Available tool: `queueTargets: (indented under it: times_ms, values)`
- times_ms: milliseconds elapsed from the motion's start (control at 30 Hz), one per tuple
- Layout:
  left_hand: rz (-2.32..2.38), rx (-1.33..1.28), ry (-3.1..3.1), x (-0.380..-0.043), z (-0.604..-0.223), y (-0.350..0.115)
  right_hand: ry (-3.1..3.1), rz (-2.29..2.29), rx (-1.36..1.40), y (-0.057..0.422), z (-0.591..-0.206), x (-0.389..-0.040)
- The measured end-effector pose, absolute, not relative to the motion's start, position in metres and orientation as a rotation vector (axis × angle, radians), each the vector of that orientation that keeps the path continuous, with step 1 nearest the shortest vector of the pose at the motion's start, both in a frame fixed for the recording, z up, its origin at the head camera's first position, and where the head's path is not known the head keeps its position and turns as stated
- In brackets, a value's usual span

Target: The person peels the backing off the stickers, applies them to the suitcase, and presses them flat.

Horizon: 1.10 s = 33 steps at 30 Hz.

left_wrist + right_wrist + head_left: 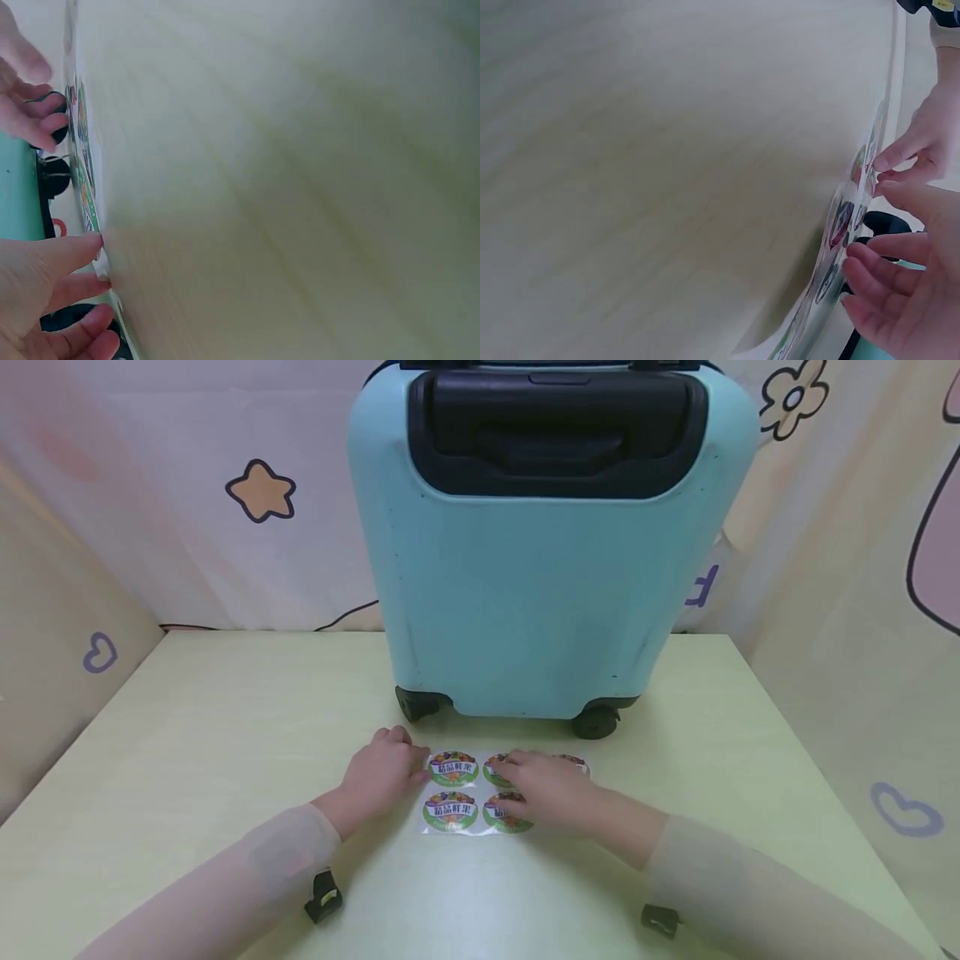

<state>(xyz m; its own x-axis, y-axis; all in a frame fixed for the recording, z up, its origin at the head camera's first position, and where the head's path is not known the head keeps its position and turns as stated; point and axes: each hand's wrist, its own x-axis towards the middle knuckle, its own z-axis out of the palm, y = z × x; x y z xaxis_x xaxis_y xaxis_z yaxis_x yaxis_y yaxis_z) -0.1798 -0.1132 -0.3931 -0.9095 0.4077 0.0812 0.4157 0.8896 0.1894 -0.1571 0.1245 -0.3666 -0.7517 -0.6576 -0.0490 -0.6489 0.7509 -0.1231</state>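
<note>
A sheet of round fruit stickers (450,833) lies on the table in front of a light-blue suitcase (517,602). My left hand (382,768) is at the sheet's left edge. In the left wrist view its thumb and forefinger, a little apart, touch that edge, with the other fingers (79,337) loosely bent. Over the middle and right stickers spreads my right hand (551,789), fingers relaxed and partly covering them. Seen from the right wrist, its fingertips (859,262) are close to the sheet; contact is unclear. One end of the sheet (769,341) curls off the table there.
The suitcase stands on black wheels (595,722) just behind the sheet. Patterned cloth (187,552) hangs behind and at both sides of the pale table (247,718). A dark cable (348,612) runs along the back edge. Black camera mounts (324,896) sit at both wrists.
</note>
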Motion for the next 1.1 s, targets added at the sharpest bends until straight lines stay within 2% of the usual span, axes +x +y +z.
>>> queueTargets:
  times_ms: [100,300,433,767,1100]
  values:
    - [-0.548,-0.602,-3.068,-0.182,-0.394,-0.110,2.811,-0.149,-1.005,0.123,-0.369,-0.156]
    - [-1.685,-0.200,-3.084,-0.189,-0.392,-0.111,2.838,-0.131,-0.976,0.123,-0.373,-0.155]
    - [-2.061,-0.053,-2.975,-0.189,-0.391,-0.115,2.850,-0.139,-0.980,0.122,-0.374,-0.154]
    - [-2.344,-0.089,-2.853,-0.182,-0.390,-0.117,2.861,-0.234,-0.934,0.119,-0.373,-0.155]
    - [-2.417,-0.042,-2.787,-0.176,-0.383,-0.112,2.852,-0.992,-0.859,0.099,-0.370,-0.151]
